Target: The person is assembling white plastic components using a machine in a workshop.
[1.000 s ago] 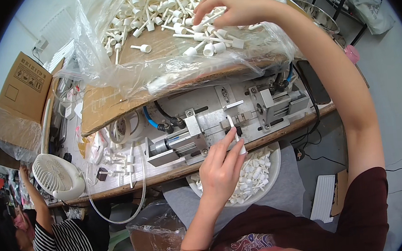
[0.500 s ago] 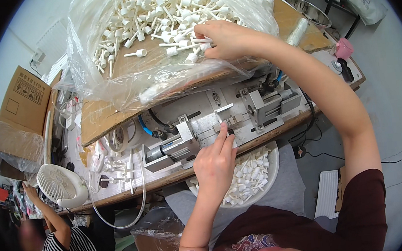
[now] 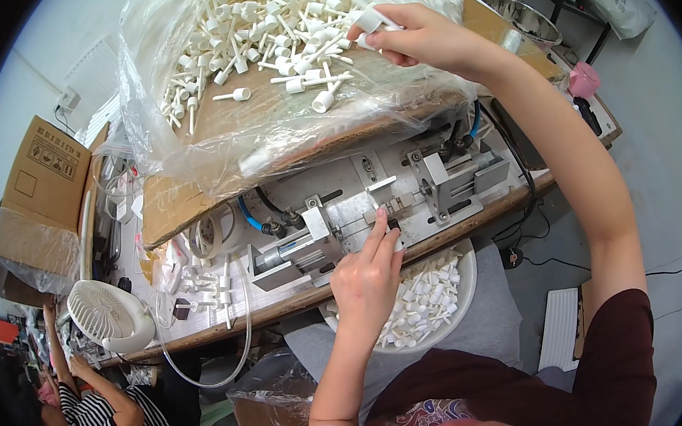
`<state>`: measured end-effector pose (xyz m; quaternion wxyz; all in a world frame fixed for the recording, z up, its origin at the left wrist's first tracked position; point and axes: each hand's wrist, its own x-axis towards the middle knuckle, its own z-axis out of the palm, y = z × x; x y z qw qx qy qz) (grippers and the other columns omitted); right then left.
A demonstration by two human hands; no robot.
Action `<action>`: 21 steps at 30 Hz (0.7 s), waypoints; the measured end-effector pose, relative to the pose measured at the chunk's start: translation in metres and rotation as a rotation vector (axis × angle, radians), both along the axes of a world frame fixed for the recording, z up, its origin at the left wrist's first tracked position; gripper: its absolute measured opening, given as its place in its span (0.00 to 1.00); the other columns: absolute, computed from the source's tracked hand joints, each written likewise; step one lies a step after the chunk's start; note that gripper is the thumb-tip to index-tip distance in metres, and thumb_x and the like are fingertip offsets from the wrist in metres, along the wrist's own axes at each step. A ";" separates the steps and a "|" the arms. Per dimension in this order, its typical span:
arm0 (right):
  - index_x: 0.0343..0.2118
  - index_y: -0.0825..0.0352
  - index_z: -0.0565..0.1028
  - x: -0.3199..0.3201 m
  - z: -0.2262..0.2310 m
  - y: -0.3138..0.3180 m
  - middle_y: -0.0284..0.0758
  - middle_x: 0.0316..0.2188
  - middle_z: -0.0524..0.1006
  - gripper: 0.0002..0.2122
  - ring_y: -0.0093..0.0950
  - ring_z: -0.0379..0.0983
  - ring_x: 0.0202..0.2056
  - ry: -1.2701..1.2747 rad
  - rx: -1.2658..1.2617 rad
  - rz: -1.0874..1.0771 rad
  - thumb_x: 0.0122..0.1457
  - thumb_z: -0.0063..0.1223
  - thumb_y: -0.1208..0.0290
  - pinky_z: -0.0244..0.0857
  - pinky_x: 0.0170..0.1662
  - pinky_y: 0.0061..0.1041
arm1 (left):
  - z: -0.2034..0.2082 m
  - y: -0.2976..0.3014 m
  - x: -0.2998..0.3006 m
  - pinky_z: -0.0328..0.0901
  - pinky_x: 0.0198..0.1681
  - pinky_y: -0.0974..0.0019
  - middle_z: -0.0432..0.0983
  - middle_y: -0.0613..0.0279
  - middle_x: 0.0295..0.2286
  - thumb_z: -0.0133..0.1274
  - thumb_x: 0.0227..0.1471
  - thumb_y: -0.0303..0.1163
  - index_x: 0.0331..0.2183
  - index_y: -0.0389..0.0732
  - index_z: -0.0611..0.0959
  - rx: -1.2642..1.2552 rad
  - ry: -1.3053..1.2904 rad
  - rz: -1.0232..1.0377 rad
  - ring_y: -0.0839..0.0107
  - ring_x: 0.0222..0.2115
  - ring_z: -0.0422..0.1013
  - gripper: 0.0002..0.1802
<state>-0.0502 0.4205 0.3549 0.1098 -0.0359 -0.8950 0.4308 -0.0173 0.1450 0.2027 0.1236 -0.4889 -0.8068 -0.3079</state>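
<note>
My right hand (image 3: pixel 420 34) is raised over the right side of the pile, its fingers closed on at least one white plastic scoop (image 3: pixel 367 22) with a small round cup. Many more white scoops (image 3: pixel 277 36), each a short cup on a thin stick handle, lie heaped on cardboard inside a clear plastic bag (image 3: pixel 142 76). Lower down, my left hand (image 3: pixel 363 284) reaches over the bench edge with its index and middle fingers stretched out. Those fingertips touch the small metal fixture (image 3: pixel 395 206) between two air cylinders; the thumb is mostly hidden.
The left cylinder (image 3: pixel 292 254) and the right cylinder (image 3: pixel 464 178) flank the fixture. Below the bench edge sits a round white basin (image 3: pixel 469 303) of white plastic pieces. A white fan (image 3: pixel 105 315) and a cardboard box (image 3: pixel 38 179) stand left, near a co-worker in a striped shirt (image 3: pixel 116 423).
My right hand has lifted up and to the right off the pile, taking white plastic with it. My left hand stays at the fixture. The co-worker at left has shifted position.
</note>
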 end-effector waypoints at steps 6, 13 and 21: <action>0.49 0.69 0.73 0.065 -0.015 -0.039 0.33 0.33 0.77 0.15 0.13 0.64 0.21 0.017 -0.519 0.277 0.61 0.53 0.68 0.60 0.24 0.14 | 0.010 -0.005 0.002 0.72 0.27 0.73 0.77 0.53 0.47 0.65 0.45 0.23 0.47 0.37 0.81 0.310 -0.615 -0.087 0.75 0.22 0.76 0.24; 0.44 0.73 0.77 0.124 -0.065 -0.071 0.34 0.35 0.78 0.12 0.16 0.68 0.26 -0.404 -0.683 0.615 0.59 0.55 0.73 0.62 0.27 0.16 | 0.027 -0.022 -0.008 0.76 0.39 0.67 0.77 0.48 0.40 0.50 0.59 0.21 0.56 0.26 0.70 0.515 -1.516 -0.475 0.68 0.36 0.78 0.23; 0.49 0.71 0.77 0.141 -0.085 -0.055 0.31 0.36 0.78 0.16 0.15 0.69 0.30 -0.298 -0.763 0.520 0.58 0.57 0.74 0.63 0.29 0.15 | 0.017 -0.034 -0.003 0.77 0.40 0.67 0.78 0.43 0.38 0.60 0.45 0.11 0.46 0.25 0.78 0.653 -1.488 -0.630 0.65 0.37 0.79 0.23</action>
